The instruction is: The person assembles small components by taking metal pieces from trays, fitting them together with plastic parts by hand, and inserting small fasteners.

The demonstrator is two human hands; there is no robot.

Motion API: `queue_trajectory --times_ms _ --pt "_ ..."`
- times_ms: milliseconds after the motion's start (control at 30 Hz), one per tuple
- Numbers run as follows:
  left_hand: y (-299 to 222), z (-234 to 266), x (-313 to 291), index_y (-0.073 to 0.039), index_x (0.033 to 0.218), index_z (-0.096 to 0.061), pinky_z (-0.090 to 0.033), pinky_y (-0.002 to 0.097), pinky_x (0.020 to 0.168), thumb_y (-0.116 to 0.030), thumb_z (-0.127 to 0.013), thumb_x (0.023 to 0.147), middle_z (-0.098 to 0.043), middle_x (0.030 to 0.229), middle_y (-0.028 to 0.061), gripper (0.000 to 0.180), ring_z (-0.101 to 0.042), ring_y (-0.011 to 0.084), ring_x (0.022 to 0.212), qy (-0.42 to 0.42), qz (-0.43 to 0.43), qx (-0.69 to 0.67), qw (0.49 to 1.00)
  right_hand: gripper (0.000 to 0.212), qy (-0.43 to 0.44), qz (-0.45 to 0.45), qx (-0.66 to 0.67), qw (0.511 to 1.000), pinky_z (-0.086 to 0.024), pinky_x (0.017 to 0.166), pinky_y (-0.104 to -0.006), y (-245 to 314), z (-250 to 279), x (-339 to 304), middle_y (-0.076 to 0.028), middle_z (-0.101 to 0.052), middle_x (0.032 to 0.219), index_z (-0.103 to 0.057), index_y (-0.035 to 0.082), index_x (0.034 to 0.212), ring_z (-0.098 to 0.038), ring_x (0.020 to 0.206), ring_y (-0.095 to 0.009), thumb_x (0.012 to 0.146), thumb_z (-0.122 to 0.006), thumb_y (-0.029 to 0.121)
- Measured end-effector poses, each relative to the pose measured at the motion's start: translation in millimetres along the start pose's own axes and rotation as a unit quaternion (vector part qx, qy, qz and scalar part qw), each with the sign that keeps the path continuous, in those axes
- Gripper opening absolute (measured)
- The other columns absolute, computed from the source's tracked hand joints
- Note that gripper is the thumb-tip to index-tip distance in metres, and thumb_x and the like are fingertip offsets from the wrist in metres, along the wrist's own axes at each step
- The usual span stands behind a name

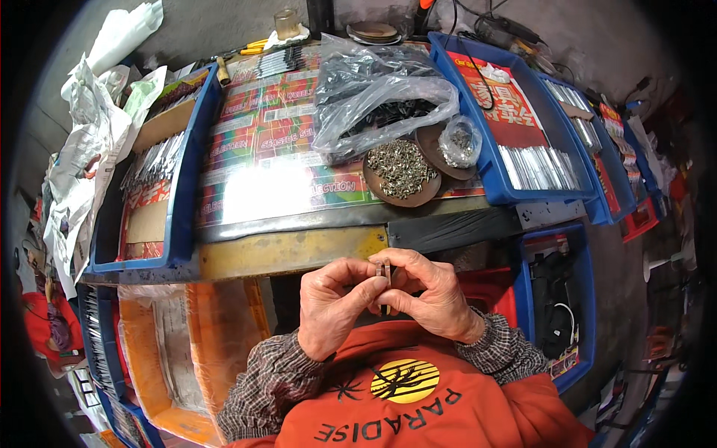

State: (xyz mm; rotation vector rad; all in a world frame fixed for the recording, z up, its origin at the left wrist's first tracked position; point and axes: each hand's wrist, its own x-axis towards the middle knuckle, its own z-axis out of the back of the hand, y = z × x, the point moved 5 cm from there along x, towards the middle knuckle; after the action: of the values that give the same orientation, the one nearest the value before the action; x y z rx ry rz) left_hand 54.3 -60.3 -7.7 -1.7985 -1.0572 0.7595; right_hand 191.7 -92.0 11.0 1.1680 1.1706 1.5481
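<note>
Metal strip (385, 273) pinched by both hands' fingers (371, 287), below clear plastic bag (377, 101)

Round dish (377, 193) of screws, plastic bags (373, 97) — blue bins (489, 160) flanking.

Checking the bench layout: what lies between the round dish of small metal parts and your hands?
In the head view, the bench's dark and yellow front edge lies between the dish and the hands.

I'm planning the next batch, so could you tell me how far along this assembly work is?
Done: blue trays hold rows of flat metal strips. In hand: left hand and right hand pinch one small metal piece between them. Left: a dish of small metal bits and full plastic bags.
</note>
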Motion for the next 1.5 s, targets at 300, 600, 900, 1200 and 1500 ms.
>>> queue_trajectory --times_ms 300,600,900,1200,1500 --pt "6.8 1.1 0.3 0.007 0.097 -0.065 -0.053 0.023 0.062 0.002 -0.065 0.088 -0.065 0.085 0.0072 0.01 -0.061 0.0105 0.069 0.0 -0.008 -0.026 1.0 0.047 -0.018 -0.008 -0.041 0.999 -0.054 0.066 -0.0227 -3.0 -1.1 -1.4 -0.003 -0.065 0.091 -0.052 0.005 0.128 -0.065 0.077 -0.007 0.084 -0.067 -0.004" --pt "11.9 3.6 0.8 0.006 0.096 -0.065 -0.056 0.0262 0.065 0.003 -0.067 0.086 -0.067 0.087 0.0092 0.01 -0.063 0.0132 0.072 -0.007 -0.005 -0.025 1.0 0.047 -0.028 -0.022 -0.038 0.999 -0.053 0.065 -0.0222 -7.3 -1.7 -2.1 -0.003 -0.065 0.091 -0.054 0.006 0.128 -0.063 0.075 -0.006 0.083 -0.068 -0.003" --pt "16.1 4.2 1.7 0.006 0.096 -0.065 -0.055 0.0262 0.063 0.001 -0.067 0.087 -0.067 0.086 0.0094 0.011 -0.063 0.0135 0.07 -0.026 -0.009 -0.005 1.0 0.05 -0.035 -0.034 -0.065 0.997 -0.052 0.062 -0.0223 -11.5 -2.2 -1.8 -0.003 -0.065 0.088 -0.054 0.007 0.129 -0.06 0.069 -0.005 0.082 -0.07 -0.001" --pt "19.5 6.4 5.2 0.005 0.096 -0.065 -0.055 0.0247 0.062 0.0 -0.066 0.087 -0.067 0.084 0.0084 0.01 -0.063 0.0119 0.069 -0.038 -0.002 -0.016 0.999 0.054 -0.035 -0.037 -0.078 0.996 -0.051 0.06 -0.0226 -14.6 -3.2 1.6 -0.003 -0.065 0.085 -0.053 0.006 0.132 -0.06 0.066 -0.006 0.082 -0.069 -0.003" --pt "14.7 4.1 6.3 0.005 0.095 -0.063 -0.052 0.0251 0.058 0.0 -0.065 0.089 -0.064 0.078 0.0066 0.008 -0.061 0.0118 0.066 0.148 0.113 -0.027 0.982 0.021 0.027 0.008 -0.043 0.999 -0.047 0.056 -0.0211 3.7 22.1 13.2 -0.004 -0.065 0.085 -0.066 0.0 0.107 -0.059 0.063 -0.006 0.086 -0.067 0.003"
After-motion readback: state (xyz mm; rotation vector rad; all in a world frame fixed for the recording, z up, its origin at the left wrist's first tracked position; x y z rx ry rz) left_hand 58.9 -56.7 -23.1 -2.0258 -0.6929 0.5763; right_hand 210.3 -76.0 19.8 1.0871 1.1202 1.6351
